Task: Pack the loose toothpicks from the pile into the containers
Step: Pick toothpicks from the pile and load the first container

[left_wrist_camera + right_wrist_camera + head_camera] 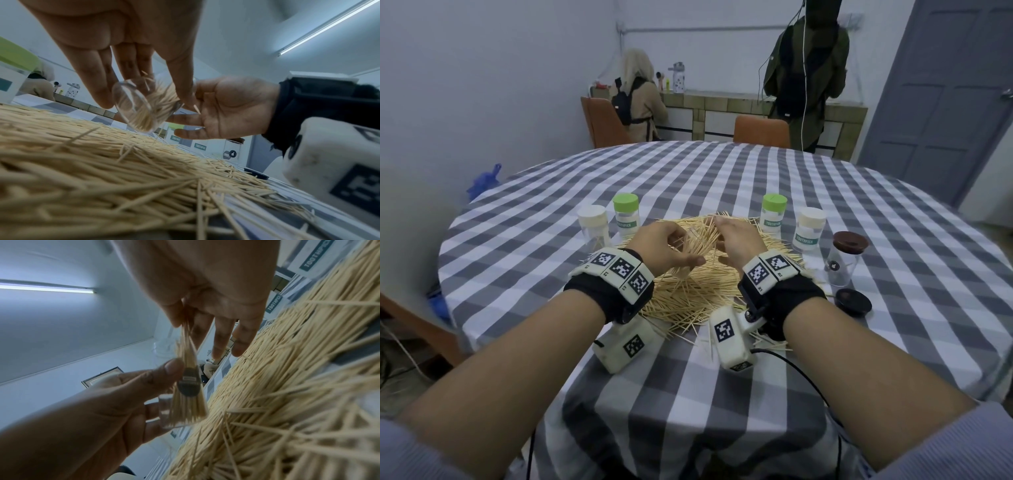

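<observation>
A big pile of loose toothpicks lies on the checked tablecloth in front of me. My left hand holds a small clear jar tilted just above the pile, its fingers curled round it; the jar is partly filled with toothpicks. My right hand is beside it, thumb and forefinger pinching the upper ends of a bundle of toothpicks that stands in the jar, which bears a dark round label. The other right fingers are stretched out over the pile.
Behind the pile stand capped containers: white and green on the left, green and white on the right. A clear jar with a brown lid and a loose dark lid are at the right. Two people stand at a counter beyond.
</observation>
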